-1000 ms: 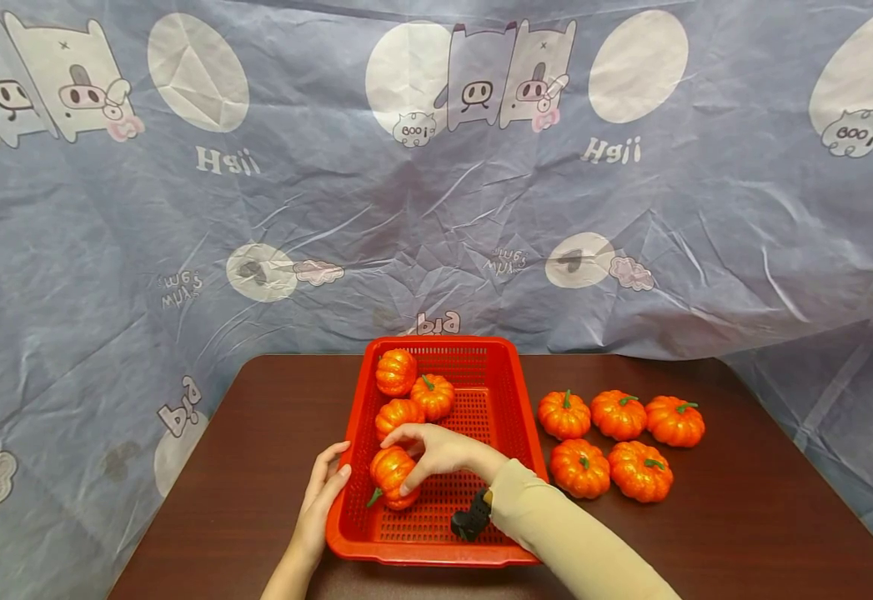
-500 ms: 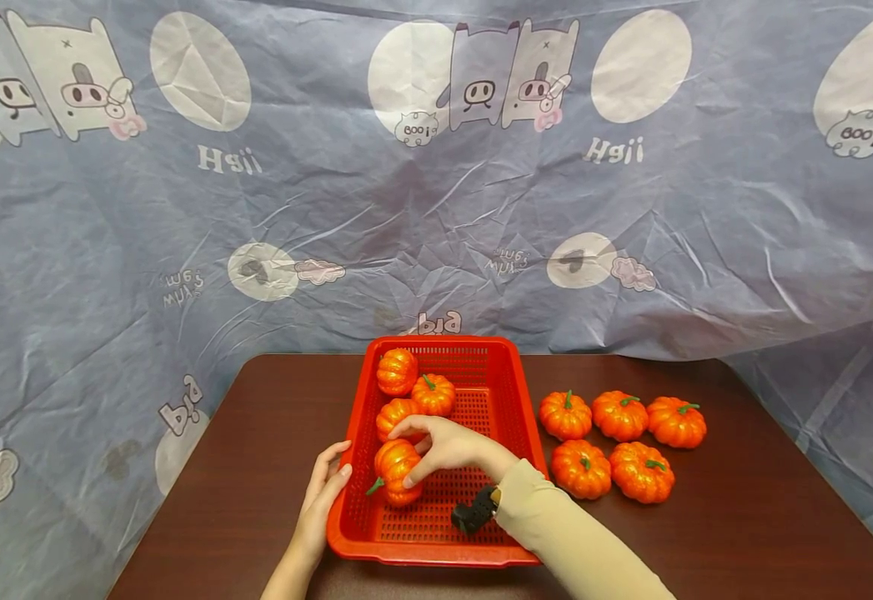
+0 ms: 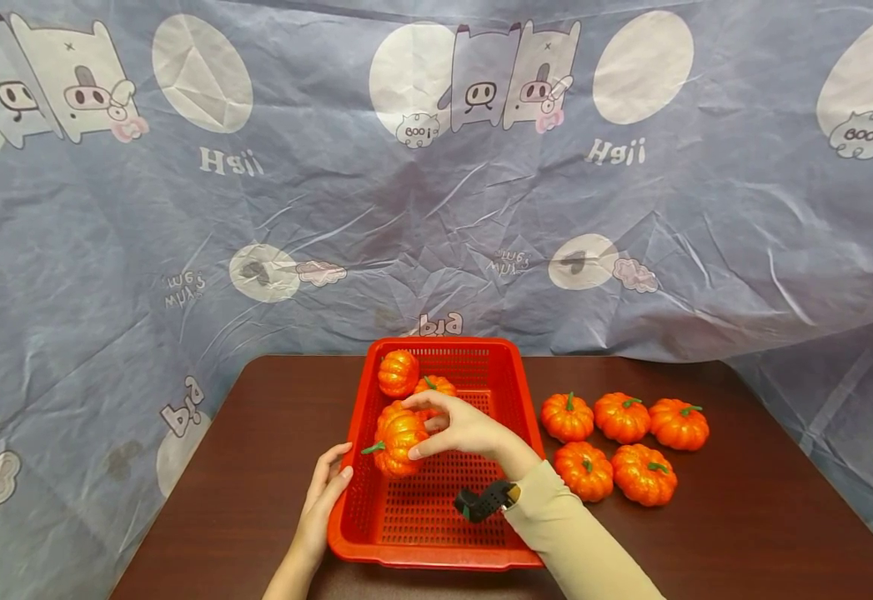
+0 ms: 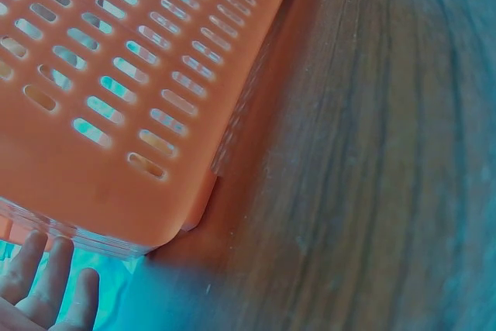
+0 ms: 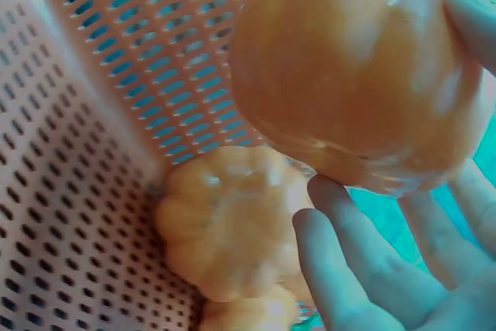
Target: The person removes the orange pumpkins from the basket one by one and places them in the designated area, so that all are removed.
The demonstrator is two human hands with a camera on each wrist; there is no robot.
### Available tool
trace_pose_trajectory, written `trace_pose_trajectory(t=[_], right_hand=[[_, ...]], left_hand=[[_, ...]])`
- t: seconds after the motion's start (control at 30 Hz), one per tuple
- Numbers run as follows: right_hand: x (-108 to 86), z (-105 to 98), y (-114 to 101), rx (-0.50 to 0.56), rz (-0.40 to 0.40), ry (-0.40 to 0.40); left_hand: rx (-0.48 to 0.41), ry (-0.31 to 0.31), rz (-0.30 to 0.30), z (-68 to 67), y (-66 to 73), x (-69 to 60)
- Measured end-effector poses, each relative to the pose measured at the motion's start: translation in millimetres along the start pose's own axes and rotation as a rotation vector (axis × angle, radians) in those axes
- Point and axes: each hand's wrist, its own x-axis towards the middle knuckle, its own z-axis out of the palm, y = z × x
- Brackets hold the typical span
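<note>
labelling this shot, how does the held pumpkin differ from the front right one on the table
The right hand grips the held pumpkin; the front right pumpkin rests on the table. The held pumpkin's stem points left, the front right pumpkin's right. Both are orange, ribbed and green-stemmed.

- Seen by a clock face with 12 o'clock away from the person, the basket (image 3: 436,557) stands on the desk (image 3: 766,525).
- Backdrop (image 3: 436,217): behind the desk, at 12 o'clock.
- Corner pumpkin (image 3: 398,373): inside the basket, at 11 o'clock.
- Second pumpkin (image 3: 438,384): inside, just beside it, toward 4 o'clock.
- Held pumpkin (image 3: 397,443): over the basket's 9 o'clock side, the right hand (image 3: 460,427) at its 3 o'clock.
- Left hand (image 3: 322,496): at the basket's rim, 8 to 9 o'clock.
- Three far-row pumpkins (image 3: 622,419): on the desk, at the basket's 3 o'clock.
- Two near-row pumpkins (image 3: 643,477): at that row's 6 o'clock.
</note>
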Motion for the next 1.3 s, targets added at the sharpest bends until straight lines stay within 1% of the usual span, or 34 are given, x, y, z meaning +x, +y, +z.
trace_pose_trajectory(t=[0.03, 0.17, 0.27, 0.37, 0.6, 0.7, 0.97, 1.1, 1.3], right_hand=[[-0.6, -1, -2, 0.019, -0.007, 0.008], [-5.8, -6, -13, 0.038, -0.027, 0.056], [-10.8, -11, -21, 0.006, -0.028, 0.115], [-15.3, -15, -26, -0.009, -0.053, 0.161], [-29.1, -26, -36, 0.02, -0.055, 0.238], [-35.8, -31, -38, 0.054, -0.072, 0.252], [-56.6, -44, -42, 0.094, -0.109, 0.336], [-67.6, -49, -42, 0.134, -0.145, 0.349], [-83.3, -55, -39, 0.164, -0.148, 0.41]], left_hand=[[-0.003, 0.0, -0.003, 0.0, 0.0, 0.0], [-0.004, -0.004, -0.009, 0.6, 1.6, 0.4], [-0.001, -0.005, -0.011, 0.6, 2.2, 0.4], [0.006, -0.012, -0.003, 0.0, 1.5, 0.2], [0.004, -0.009, 0.006, 0.0, 0.7, 0.2], [0.003, -0.008, 0.003, -0.1, 0.7, 0.2], [0.008, -0.004, -0.008, 0.2, 0.8, 0.7], [0.013, -0.005, -0.01, 0.0, 1.0, 0.5], [0.0, -0.01, -0.003, 0.1, 0.8, 0.6]])
